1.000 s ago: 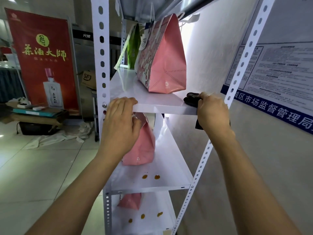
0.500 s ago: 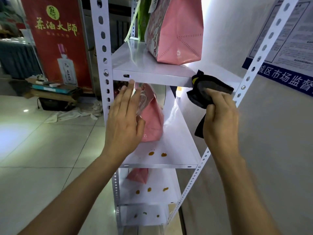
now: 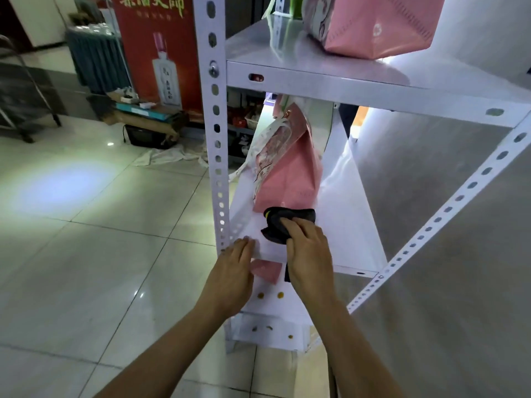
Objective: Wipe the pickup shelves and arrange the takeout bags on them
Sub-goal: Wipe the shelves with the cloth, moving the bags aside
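The right hand [image 3: 309,251] presses a dark cloth [image 3: 283,224] down on the middle shelf [image 3: 350,225] of a white metal rack, its fingers [image 3: 296,229] curled over the bunched fabric and grasping it, with a strip of the cloth hanging down past the shelf's front lip below the palm. The left hand [image 3: 234,267] rests beside it on the front edge of the same shelf, just right of the perforated front upright [image 3: 214,124]; its fingers [image 3: 245,244] lie fairly straight and flat on the lip, released and holding nothing. Directly behind the cloth, touching or nearly touching it (the contact line is hard to read), a pink takeout bag [image 3: 290,173] stands on the middle shelf, its patterned side and pale handles toward the left. On the upper shelf [image 3: 316,79] sits another pink bag [image 3: 373,24], cut off by the top of the frame, with something green just visible behind it. Below the hands, a corner of a third pink bag [image 3: 267,270] shows on the lower shelf [image 3: 275,304], and brownish spots [image 3: 270,295] mark that shelf's surface, with more spots on the lowest tier beneath. A slanted perforated brace [image 3: 448,209] runs down the rack's right side against a grey wall. To the left lie a glossy tiled floor [image 3: 100,239], a red banner [image 3: 161,53] showing a bottle, and a heap of boxes and white cloth at its foot.
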The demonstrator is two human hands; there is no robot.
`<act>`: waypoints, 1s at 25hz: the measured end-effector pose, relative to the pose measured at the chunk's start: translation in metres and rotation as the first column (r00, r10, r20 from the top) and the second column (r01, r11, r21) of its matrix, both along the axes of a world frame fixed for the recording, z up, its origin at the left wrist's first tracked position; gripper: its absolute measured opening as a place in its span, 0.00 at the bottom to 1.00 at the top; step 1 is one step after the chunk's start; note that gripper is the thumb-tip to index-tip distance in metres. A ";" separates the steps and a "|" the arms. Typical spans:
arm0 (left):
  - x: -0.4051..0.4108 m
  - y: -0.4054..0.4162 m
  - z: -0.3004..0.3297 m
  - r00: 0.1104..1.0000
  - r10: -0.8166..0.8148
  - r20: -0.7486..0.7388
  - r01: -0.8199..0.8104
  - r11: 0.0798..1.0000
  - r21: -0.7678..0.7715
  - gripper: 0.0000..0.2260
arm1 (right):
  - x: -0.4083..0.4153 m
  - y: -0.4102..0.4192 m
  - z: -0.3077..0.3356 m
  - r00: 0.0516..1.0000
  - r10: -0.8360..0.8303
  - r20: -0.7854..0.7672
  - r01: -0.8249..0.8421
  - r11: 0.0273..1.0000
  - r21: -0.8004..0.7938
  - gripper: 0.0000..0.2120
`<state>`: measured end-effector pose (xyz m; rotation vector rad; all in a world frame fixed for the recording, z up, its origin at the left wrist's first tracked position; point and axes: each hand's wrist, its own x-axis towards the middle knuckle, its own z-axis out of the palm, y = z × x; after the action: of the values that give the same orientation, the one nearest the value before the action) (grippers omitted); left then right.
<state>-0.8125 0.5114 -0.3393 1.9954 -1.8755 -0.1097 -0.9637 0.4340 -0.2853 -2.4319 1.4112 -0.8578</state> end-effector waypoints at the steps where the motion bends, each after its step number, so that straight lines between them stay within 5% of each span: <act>1: 0.000 0.001 -0.005 0.999 -0.008 0.032 0.007 0.999 0.031 0.29 | 0.010 -0.003 -0.007 0.998 0.016 -0.056 -0.015 1.000 0.016 0.21; 6: 0.003 0.002 -0.004 0.999 -0.034 -0.022 0.033 0.999 -0.009 0.30 | 0.045 -0.019 -0.040 0.942 0.130 -0.309 -0.103 0.989 0.102 0.25; 10: -0.002 0.005 -0.007 1.000 0.015 -0.011 -0.015 1.000 -0.022 0.30 | 0.035 -0.029 -0.053 0.924 -0.024 -0.380 0.066 0.993 0.098 0.25; 17: -0.005 0.006 -0.012 0.999 0.035 -0.032 -0.037 0.997 -0.072 0.29 | -0.067 -0.053 -0.046 0.865 -0.347 -0.362 0.404 0.910 0.094 0.27; 25: -0.007 0.003 -0.015 0.998 0.055 -0.011 -0.056 0.997 -0.049 0.29 | -0.079 -0.116 -0.036 0.894 -0.335 -0.296 0.397 0.900 0.180 0.23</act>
<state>-0.8199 0.5146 -0.3545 2.0087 -1.7982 -0.0569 -1.0424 0.3178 -0.3208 -2.1867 1.9915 -0.4063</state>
